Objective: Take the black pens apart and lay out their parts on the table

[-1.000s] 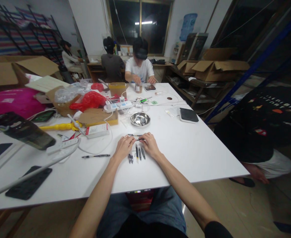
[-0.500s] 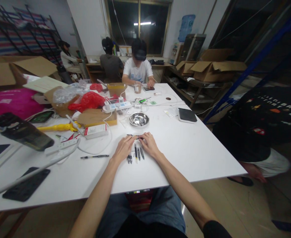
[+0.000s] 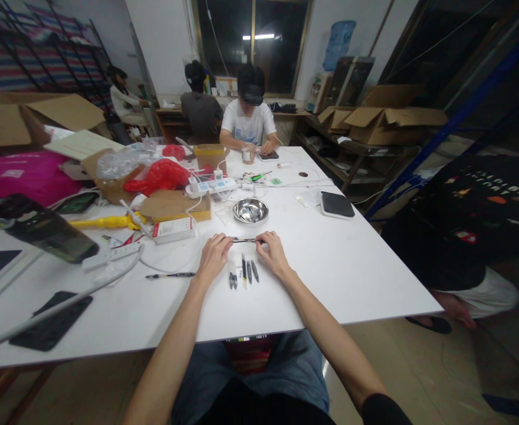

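- Both forearms are bare from wrist to elbow.
- The left hand (image 3: 214, 255) and right hand (image 3: 273, 254) wear no gloves.
- A black sleeve edge shows at the right upper arm.
- Blue denim trousers cover the lap.

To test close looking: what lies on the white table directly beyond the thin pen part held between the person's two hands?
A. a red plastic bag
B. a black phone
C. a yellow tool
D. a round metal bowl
D: the round metal bowl sits just beyond the pen part held between the left hand and right hand.
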`<action>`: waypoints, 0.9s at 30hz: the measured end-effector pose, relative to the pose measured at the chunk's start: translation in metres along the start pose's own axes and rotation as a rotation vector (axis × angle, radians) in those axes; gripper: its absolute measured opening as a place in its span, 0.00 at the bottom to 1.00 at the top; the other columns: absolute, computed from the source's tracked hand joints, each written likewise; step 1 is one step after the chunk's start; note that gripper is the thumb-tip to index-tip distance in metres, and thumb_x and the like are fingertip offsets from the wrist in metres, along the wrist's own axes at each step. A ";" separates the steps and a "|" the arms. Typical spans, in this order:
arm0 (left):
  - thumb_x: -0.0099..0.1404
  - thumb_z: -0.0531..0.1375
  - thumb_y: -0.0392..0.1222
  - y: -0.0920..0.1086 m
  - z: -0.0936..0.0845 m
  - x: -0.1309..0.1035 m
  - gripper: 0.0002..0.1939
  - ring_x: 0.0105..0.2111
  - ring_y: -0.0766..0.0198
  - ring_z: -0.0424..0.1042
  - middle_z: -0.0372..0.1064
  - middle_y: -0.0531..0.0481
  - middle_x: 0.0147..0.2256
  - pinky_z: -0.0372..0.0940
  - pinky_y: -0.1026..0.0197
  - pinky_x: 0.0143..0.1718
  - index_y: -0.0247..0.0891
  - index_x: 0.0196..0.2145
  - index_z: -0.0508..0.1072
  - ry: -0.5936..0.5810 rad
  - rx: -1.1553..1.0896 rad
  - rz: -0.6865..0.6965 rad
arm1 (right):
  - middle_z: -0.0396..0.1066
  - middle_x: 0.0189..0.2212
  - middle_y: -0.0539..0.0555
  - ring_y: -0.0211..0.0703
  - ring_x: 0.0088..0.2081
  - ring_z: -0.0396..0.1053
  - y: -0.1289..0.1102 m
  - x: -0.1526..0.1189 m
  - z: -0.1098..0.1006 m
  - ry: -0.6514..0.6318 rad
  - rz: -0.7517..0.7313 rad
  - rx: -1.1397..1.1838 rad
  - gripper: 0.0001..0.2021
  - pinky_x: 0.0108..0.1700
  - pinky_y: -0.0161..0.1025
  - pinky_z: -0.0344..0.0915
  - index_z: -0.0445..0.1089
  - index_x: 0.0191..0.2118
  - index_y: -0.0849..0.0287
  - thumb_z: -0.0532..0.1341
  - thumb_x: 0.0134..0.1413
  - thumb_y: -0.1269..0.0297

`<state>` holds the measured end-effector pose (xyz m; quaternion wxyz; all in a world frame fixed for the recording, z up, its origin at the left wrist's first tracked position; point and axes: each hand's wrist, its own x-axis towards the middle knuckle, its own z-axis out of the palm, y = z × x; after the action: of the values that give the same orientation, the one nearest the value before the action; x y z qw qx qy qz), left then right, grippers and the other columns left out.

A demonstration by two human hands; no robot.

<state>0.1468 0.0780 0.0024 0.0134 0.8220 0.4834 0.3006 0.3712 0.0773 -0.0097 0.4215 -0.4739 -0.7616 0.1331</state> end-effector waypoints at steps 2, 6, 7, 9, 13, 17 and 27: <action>0.73 0.50 0.39 -0.002 -0.001 0.000 0.11 0.41 0.56 0.66 0.70 0.47 0.36 0.60 0.55 0.44 0.40 0.40 0.73 0.019 0.016 -0.009 | 0.71 0.36 0.54 0.48 0.41 0.63 -0.001 0.000 0.000 -0.039 -0.017 0.029 0.05 0.47 0.44 0.57 0.69 0.37 0.57 0.57 0.61 0.69; 0.70 0.52 0.34 -0.005 -0.003 -0.001 0.09 0.41 0.55 0.66 0.69 0.47 0.35 0.60 0.53 0.43 0.41 0.37 0.72 0.098 0.029 -0.038 | 0.72 0.36 0.53 0.48 0.41 0.62 -0.007 -0.001 -0.001 -0.089 -0.035 0.081 0.05 0.47 0.44 0.57 0.69 0.38 0.57 0.57 0.59 0.70; 0.69 0.52 0.33 -0.006 -0.004 -0.001 0.10 0.41 0.54 0.65 0.69 0.47 0.34 0.60 0.53 0.44 0.41 0.37 0.72 0.130 0.028 -0.054 | 0.71 0.36 0.53 0.48 0.41 0.62 -0.009 -0.001 -0.001 -0.106 -0.043 0.086 0.05 0.47 0.44 0.57 0.69 0.38 0.57 0.57 0.59 0.70; 0.68 0.52 0.30 -0.006 -0.005 -0.002 0.11 0.40 0.54 0.65 0.69 0.47 0.34 0.60 0.53 0.44 0.41 0.35 0.72 0.194 0.026 -0.092 | 0.71 0.35 0.53 0.48 0.41 0.62 -0.013 -0.002 -0.002 -0.169 -0.082 0.094 0.05 0.47 0.44 0.57 0.70 0.38 0.57 0.57 0.59 0.70; 0.65 0.52 0.27 -0.004 -0.003 -0.002 0.12 0.38 0.55 0.64 0.68 0.47 0.33 0.60 0.54 0.43 0.41 0.34 0.71 0.237 0.001 -0.099 | 0.69 0.34 0.53 0.48 0.40 0.61 -0.025 -0.004 0.002 -0.305 -0.206 0.086 0.05 0.47 0.44 0.57 0.71 0.38 0.57 0.58 0.61 0.69; 0.65 0.52 0.27 -0.002 -0.002 -0.001 0.12 0.38 0.55 0.65 0.67 0.47 0.33 0.60 0.54 0.43 0.41 0.34 0.71 0.245 -0.017 -0.087 | 0.69 0.36 0.54 0.48 0.41 0.60 -0.031 -0.006 0.005 -0.387 -0.292 0.063 0.05 0.46 0.44 0.57 0.71 0.40 0.58 0.58 0.61 0.69; 0.65 0.52 0.27 -0.003 -0.001 0.000 0.12 0.39 0.55 0.66 0.67 0.48 0.33 0.60 0.54 0.43 0.41 0.33 0.70 0.225 -0.045 -0.082 | 0.69 0.37 0.55 0.48 0.42 0.60 -0.034 -0.006 -0.001 -0.446 -0.338 0.008 0.05 0.47 0.44 0.58 0.75 0.38 0.57 0.60 0.61 0.68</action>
<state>0.1439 0.0798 0.0018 -0.0104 0.7622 0.5082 0.4009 0.3525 0.0547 0.0076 0.2614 -0.2975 -0.9032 0.1652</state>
